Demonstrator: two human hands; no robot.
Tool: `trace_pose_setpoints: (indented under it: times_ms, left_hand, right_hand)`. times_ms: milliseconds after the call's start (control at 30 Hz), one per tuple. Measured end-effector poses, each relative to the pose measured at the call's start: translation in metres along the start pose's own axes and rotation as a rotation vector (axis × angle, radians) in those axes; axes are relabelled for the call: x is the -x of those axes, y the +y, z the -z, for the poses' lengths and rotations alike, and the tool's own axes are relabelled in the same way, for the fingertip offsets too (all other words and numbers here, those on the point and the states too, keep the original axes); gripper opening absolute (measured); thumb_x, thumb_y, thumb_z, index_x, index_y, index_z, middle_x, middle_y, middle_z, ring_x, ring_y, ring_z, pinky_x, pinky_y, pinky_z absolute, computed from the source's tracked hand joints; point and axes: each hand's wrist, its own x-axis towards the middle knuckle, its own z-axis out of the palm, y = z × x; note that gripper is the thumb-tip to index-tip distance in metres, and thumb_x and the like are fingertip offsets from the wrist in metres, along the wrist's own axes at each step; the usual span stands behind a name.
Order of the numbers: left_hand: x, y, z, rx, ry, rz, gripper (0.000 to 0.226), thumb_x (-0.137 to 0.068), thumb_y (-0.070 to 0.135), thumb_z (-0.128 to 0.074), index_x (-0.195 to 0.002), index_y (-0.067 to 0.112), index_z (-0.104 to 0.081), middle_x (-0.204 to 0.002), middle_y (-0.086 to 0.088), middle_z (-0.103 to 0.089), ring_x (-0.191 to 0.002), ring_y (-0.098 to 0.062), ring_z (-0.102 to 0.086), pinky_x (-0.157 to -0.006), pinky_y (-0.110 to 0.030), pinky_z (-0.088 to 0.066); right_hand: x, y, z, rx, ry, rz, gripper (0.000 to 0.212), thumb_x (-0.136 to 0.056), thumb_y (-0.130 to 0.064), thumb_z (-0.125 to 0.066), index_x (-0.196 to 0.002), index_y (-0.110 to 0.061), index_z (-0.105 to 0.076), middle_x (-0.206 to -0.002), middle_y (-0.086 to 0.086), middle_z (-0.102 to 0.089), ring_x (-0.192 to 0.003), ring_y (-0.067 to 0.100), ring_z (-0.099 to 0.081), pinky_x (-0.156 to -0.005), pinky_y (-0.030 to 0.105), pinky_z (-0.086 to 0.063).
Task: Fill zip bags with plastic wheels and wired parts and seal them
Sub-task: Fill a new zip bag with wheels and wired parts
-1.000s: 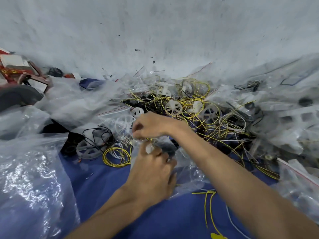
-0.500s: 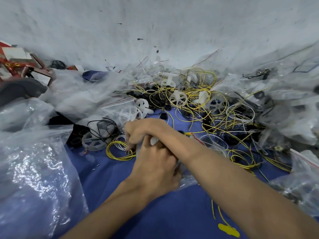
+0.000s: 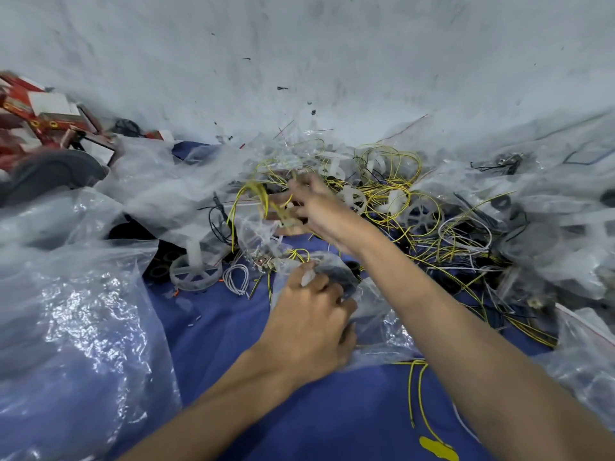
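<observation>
Blue cloth (image 3: 332,410) below grey wall (image 3: 299,44): left hand (image 3: 309,327) grips bag (image 3: 382,331), right hand (image 3: 316,207) pinches wire (image 3: 258,191).

- zip bag (image 3: 379,314): clear, crumpled, at center.
- yellow wire loop (image 3: 256,197): blurred, in air just above bag.
- plastic wheel (image 3: 194,274): clear, spoked, flat, left of bag.

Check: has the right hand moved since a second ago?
Yes: right hand moved away toward the wire pile, off the zip bag, judged against the clear wheel.
</observation>
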Motion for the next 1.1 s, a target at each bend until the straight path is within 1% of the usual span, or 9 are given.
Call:
trace_pose_setpoints:
  times_ms: [167,233,400,500,633,733,833,1000,1100]
  left_hand:
    - [0.001,-0.001,-0.002,0.040,0.050,-0.012,0.016,-0.065,0.036,-0.065,-0.058,0.021,-0.062,-0.058,0.003,-0.058,-0.062,-0.020,-0.058,-0.089,-0.036,-0.047]
    - [0.001,-0.001,-0.004,0.067,0.051,-0.012,0.016,-0.066,0.035,-0.062,-0.058,0.021,-0.062,-0.058,0.003,-0.058,-0.061,-0.020,-0.057,-0.088,-0.035,-0.047]
    - [0.003,-0.001,-0.005,0.123,0.069,0.001,0.014,-0.068,0.034,-0.063,-0.061,0.022,-0.063,-0.062,0.004,-0.060,-0.064,-0.019,-0.060,-0.093,-0.036,-0.048]
    - [0.002,0.000,-0.003,0.254,0.118,0.094,0.027,-0.076,0.042,-0.053,-0.084,0.021,-0.069,-0.083,0.005,-0.066,-0.078,-0.018,-0.064,-0.092,-0.032,-0.048]
    - [-0.023,-0.009,0.022,0.961,0.080,0.486,0.079,-0.074,0.077,-0.036,-0.132,0.024,-0.044,-0.100,0.019,-0.063,-0.090,0.011,-0.057,-0.082,-0.012,-0.041]
    - [-0.064,-0.017,0.026,1.450,0.087,0.699,0.078,-0.080,0.064,-0.051,-0.145,0.028,-0.025,-0.096,0.011,-0.069,-0.095,-0.010,-0.066,-0.093,-0.036,-0.049]
    - [-0.093,-0.013,0.022,1.497,0.180,0.722,0.019,-0.095,0.021,-0.053,-0.113,0.021,-0.058,-0.100,-0.009,-0.069,-0.092,-0.029,-0.068,-0.090,-0.049,-0.052]
    - [-0.095,-0.014,0.003,1.446,0.180,0.713,0.029,-0.094,-0.006,-0.039,-0.093,0.014,-0.060,-0.097,-0.010,-0.069,-0.079,-0.021,-0.069,-0.067,-0.034,-0.057]
    - [-0.090,-0.018,0.000,1.459,0.059,0.680,0.025,-0.094,-0.004,-0.042,-0.088,0.008,-0.063,-0.076,0.002,-0.072,-0.064,-0.008,-0.068,-0.050,-0.021,-0.051]
  right_hand:
    - [0.013,-0.031,0.029,-0.734,-0.014,0.013,0.025,-0.102,-0.019,-0.026,-0.124,-0.008,-0.031,-0.111,0.022,-0.060,-0.084,0.033,-0.069,-0.060,0.042,-0.058]
    - [0.023,-0.035,0.041,-0.872,-0.041,0.024,0.037,-0.101,-0.017,-0.026,-0.133,0.002,-0.032,-0.102,0.022,-0.063,-0.078,0.031,-0.070,-0.058,0.034,-0.057]
    - [0.053,-0.036,0.073,-1.109,0.043,0.094,0.018,-0.097,-0.005,-0.034,-0.101,-0.009,-0.050,-0.083,0.017,-0.066,-0.070,0.027,-0.069,-0.063,0.031,-0.059]
    - [0.071,-0.029,0.089,-0.935,0.102,0.152,0.025,-0.096,-0.002,-0.032,-0.108,-0.011,-0.052,-0.083,0.012,-0.062,-0.069,0.021,-0.068,-0.066,0.027,-0.057]
    - [0.087,-0.022,0.098,-0.660,0.129,0.208,0.027,-0.095,0.001,-0.033,-0.110,-0.015,-0.049,-0.066,0.003,-0.061,-0.062,0.020,-0.065,-0.063,0.026,-0.055]
    - [0.091,-0.014,0.100,-0.378,0.045,0.199,0.032,-0.095,0.001,-0.034,-0.113,-0.020,-0.050,-0.067,0.001,-0.063,-0.064,0.017,-0.063,-0.063,0.026,-0.052]
    - [0.090,-0.009,0.101,0.132,0.009,0.181,0.036,-0.095,0.001,-0.039,-0.115,-0.025,-0.055,-0.080,-0.004,-0.067,-0.074,0.009,-0.062,-0.073,0.027,-0.049]
    - [0.087,-0.008,0.100,0.706,0.053,0.231,0.049,-0.089,-0.021,-0.059,-0.135,-0.021,-0.045,-0.119,0.002,-0.044,-0.114,0.012,-0.044,-0.092,0.005,-0.029]
    - [0.084,-0.001,0.094,0.979,0.074,0.217,0.096,-0.071,-0.044,-0.073,-0.146,-0.030,-0.014,-0.146,0.002,-0.013,-0.136,0.022,-0.011,-0.108,0.044,-0.019]
